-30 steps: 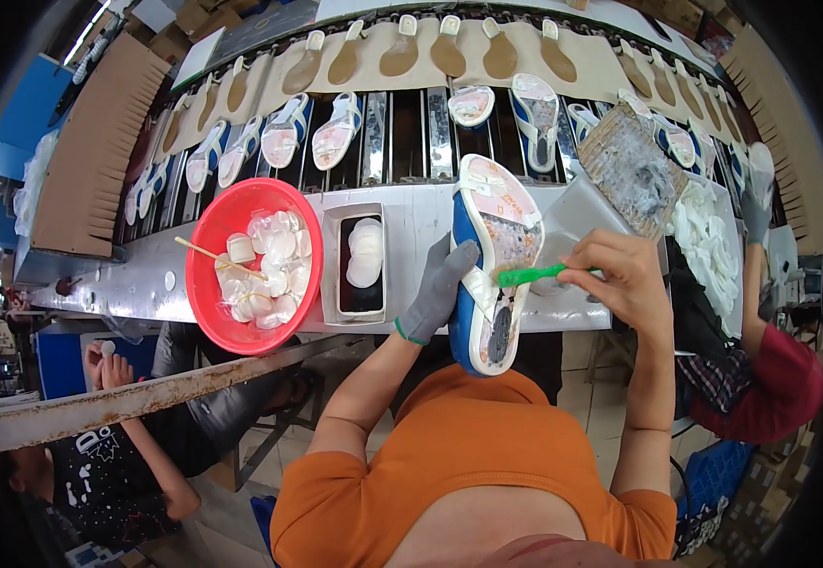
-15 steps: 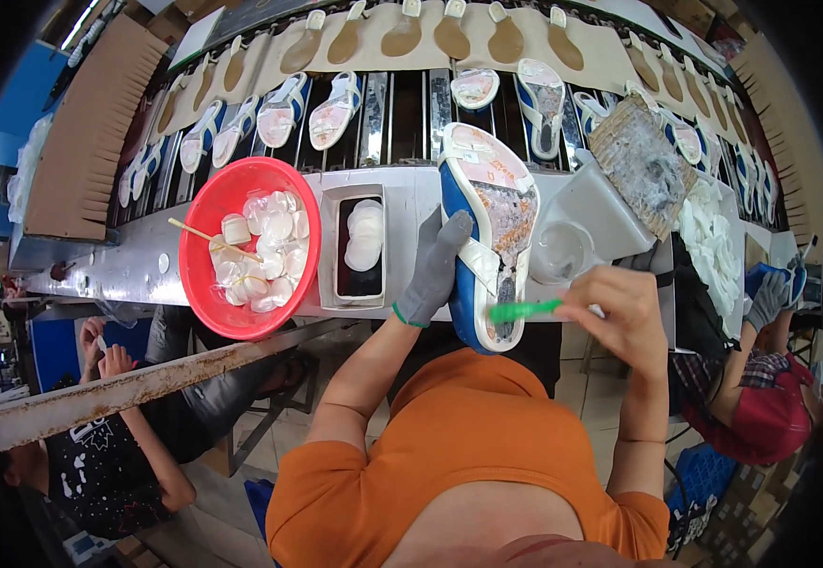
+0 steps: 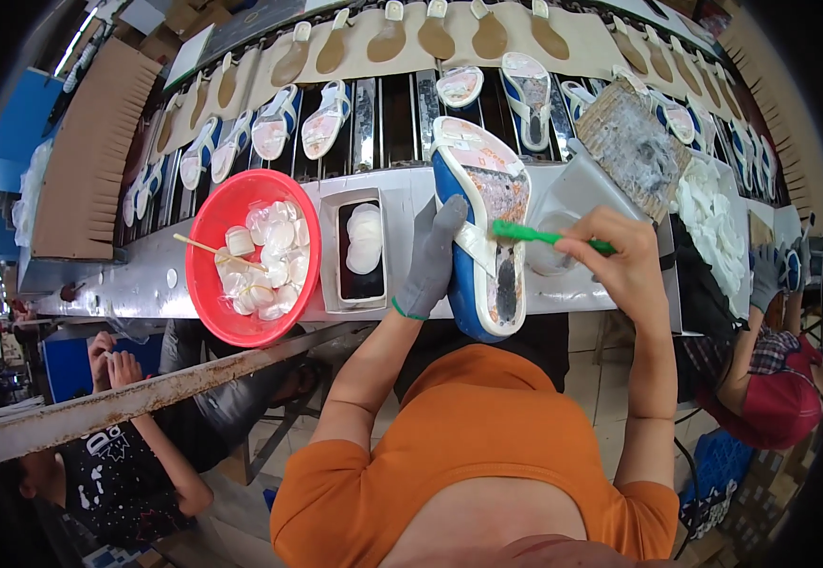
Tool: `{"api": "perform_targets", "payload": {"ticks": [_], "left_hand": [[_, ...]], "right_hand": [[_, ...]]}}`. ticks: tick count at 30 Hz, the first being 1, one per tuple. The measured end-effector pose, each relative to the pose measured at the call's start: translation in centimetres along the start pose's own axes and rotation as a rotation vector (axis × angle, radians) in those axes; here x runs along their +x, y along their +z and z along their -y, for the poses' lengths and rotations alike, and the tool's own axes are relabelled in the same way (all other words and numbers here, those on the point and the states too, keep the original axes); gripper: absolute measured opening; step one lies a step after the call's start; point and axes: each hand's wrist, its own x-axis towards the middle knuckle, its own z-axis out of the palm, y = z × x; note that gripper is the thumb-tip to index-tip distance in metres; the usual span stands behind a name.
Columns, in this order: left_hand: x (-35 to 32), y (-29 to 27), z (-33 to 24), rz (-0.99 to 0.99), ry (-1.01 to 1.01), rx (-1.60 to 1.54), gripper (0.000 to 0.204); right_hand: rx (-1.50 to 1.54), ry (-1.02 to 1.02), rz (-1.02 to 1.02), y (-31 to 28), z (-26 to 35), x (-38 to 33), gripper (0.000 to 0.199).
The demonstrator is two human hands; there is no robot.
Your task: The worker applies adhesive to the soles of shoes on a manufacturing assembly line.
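Note:
My left hand (image 3: 432, 254), in a grey glove with a green cuff edge, is closed on the side of a blue and white sandal (image 3: 504, 189). The sandal is bottom up, toe end away from me, with a patchy pinkish and grey underside. Between the bare fingers of my right hand (image 3: 618, 251) is a green toothbrush (image 3: 536, 234). Its head lies over the middle of the sandal's underside; the bristles are too small to make out. Partly behind the brush and my right hand is a clear round bowl (image 3: 553, 257).
A red basin (image 3: 205, 301) of white discs and a stick stands left, beside a white box (image 3: 332, 275) with more discs. Sandals (image 3: 324, 121) lie on the rollers beyond, below a row of tan soles (image 3: 389, 33). Co-workers sit at both sides; a rusty bar (image 3: 146, 393) crosses lower left.
The toothbrush and my right hand have moved away from me, from the sandal's heel end to its middle. My left hand keeps its hold. The view has shifted slightly.

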Motion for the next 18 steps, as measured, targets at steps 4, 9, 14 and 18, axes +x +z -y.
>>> {"api": "perform_targets", "payload": {"ticks": [4,9,14,18], "left_hand": [[0.3,-0.3,-0.5,-0.04,0.017,0.009,0.062],[0.6,-0.1,-0.9,-0.037,0.073,0.051,0.061],[1.3,-0.3,-1.1,-0.041,0.072,0.033,0.061],[1.5,-0.3,-1.2,-0.023,0.033,0.009,0.063]], "right_hand": [[0.012,-0.023,0.098,-0.2,0.3,-0.5,0.015],[-0.017,-0.04,0.086,-0.7,1.6,0.1,0.018],[0.005,-0.196,0.151,-0.6,2.1,0.2,0.016],[0.137,-0.156,0.131,-0.6,1.9,-0.1,0.016]]}}
